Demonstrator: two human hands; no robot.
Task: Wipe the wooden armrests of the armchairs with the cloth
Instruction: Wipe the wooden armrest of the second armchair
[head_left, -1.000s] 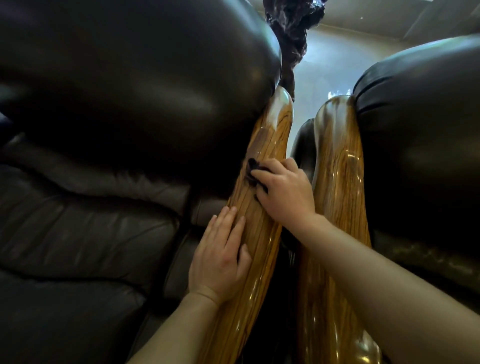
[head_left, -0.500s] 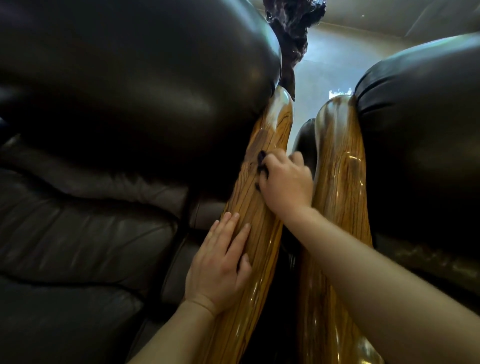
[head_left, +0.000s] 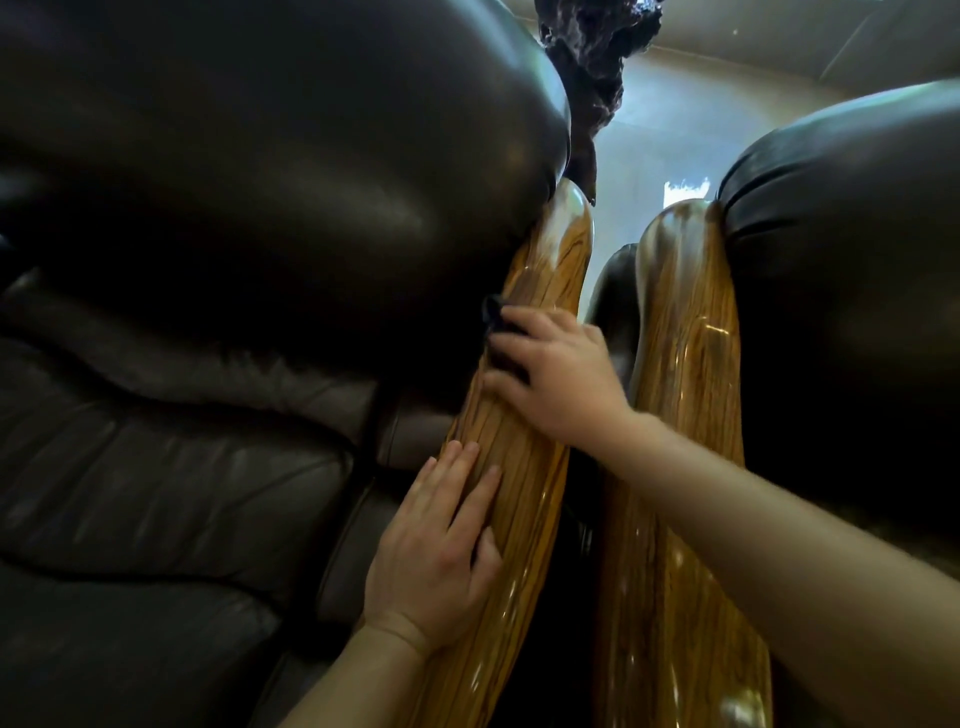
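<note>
We are mid-wipe on the left armrest (head_left: 524, 467), our right hand (head_left: 558, 371) pressing the bunched dark cloth (head_left: 501, 338) into its far half while our left hand (head_left: 441, 551) rests flat below, so we should next carry the cloth toward its glossy tip

Two glossy, striped-grain wooden armrests (head_left: 524, 457) (head_left: 680, 415) run side by side between dark leather armchairs (head_left: 260, 182); a dark cloth (head_left: 501, 338) lies bunched on the left one.

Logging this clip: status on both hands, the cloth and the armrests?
Right hand pressing dark cloth on left armrest. Left hand flat on same armrest, empty. Right armrest untouched. Nothing in the way.
</note>
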